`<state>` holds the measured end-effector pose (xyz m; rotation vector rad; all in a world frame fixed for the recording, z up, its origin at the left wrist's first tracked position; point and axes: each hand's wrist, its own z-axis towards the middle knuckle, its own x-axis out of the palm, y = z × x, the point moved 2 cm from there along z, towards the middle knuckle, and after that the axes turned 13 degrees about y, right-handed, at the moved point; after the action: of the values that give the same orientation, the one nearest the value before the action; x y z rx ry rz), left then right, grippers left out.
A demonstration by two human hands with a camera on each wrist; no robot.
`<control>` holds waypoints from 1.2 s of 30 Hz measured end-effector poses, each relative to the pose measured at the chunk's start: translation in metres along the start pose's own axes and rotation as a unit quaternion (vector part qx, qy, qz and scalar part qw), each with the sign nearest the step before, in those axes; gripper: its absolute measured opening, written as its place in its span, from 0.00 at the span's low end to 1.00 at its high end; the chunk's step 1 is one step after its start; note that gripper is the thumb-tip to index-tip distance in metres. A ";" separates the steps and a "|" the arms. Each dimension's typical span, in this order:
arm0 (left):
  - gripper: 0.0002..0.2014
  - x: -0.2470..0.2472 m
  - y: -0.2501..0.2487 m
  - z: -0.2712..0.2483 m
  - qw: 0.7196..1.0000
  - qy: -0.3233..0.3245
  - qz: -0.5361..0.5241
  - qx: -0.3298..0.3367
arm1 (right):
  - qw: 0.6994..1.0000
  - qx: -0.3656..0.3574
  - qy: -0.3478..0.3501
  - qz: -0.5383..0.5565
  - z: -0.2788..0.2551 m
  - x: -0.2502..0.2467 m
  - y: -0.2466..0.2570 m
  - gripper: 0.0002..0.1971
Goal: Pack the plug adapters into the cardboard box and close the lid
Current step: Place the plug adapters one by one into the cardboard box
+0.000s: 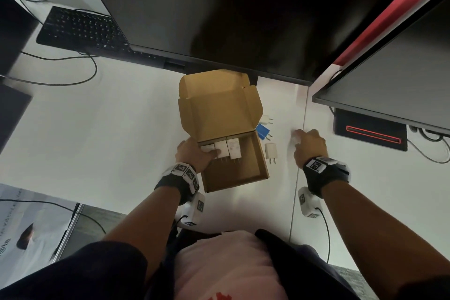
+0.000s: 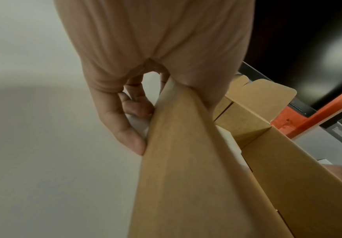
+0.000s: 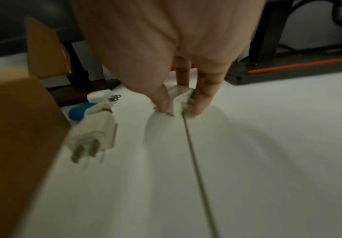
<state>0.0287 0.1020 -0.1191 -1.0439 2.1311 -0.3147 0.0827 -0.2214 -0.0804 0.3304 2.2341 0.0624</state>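
Observation:
The open cardboard box (image 1: 260,173) sits mid-table with its lid (image 1: 219,114) standing up. Three white plug adapters (image 1: 221,147) stand in a row at its far left corner. My left hand (image 1: 194,152) grips the box's left wall (image 2: 186,161), fingers (image 2: 137,106) outside and thumb inside by the adapters. To the right of the box, my right hand (image 1: 306,141) pinches a white adapter (image 3: 178,101) that rests on the table between thumb and fingers. A white adapter (image 1: 270,151), a blue one (image 1: 264,132) and another white one (image 1: 266,119) lie beside the box's right wall.
A large dark monitor (image 1: 219,19) overhangs the table just behind the box. A second monitor's base with a red stripe (image 1: 370,133) stands at the right. A black keyboard (image 1: 80,29) and cables lie at the far left. A seam (image 3: 196,161) runs along the white tabletop.

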 end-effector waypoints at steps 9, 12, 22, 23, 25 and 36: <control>0.40 0.002 0.001 0.002 1.000 0.007 0.002 -0.002 | 0.931 -0.261 -0.117 0.226 -0.064 -0.013 0.078 0.23; 0.36 0.002 0.001 0.003 1.000 0.000 0.006 0.001 | 0.956 -0.261 -0.043 0.125 -0.076 -0.006 0.105 0.21; 0.34 0.001 0.003 0.004 1.000 -0.005 0.006 0.000 | 0.971 -0.135 0.001 -0.198 -0.060 0.028 0.153 0.10; 0.34 0.001 0.004 0.005 1.000 -0.004 0.005 -0.001 | 0.971 -0.139 0.005 -0.195 -0.055 0.031 0.153 0.11; 0.35 0.002 0.004 0.004 1.000 -0.002 -0.001 0.000 | 0.970 -0.142 0.028 -0.194 -0.050 0.038 0.152 0.16; 0.39 0.001 0.000 0.004 1.000 -0.009 -0.006 -0.010 | 0.966 -0.165 0.075 -0.183 -0.069 0.048 0.128 0.20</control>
<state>0.0314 0.1015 -0.1225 -1.0668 2.1167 -0.2883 0.0281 -0.0805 -0.0530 -0.2766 2.3474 0.2655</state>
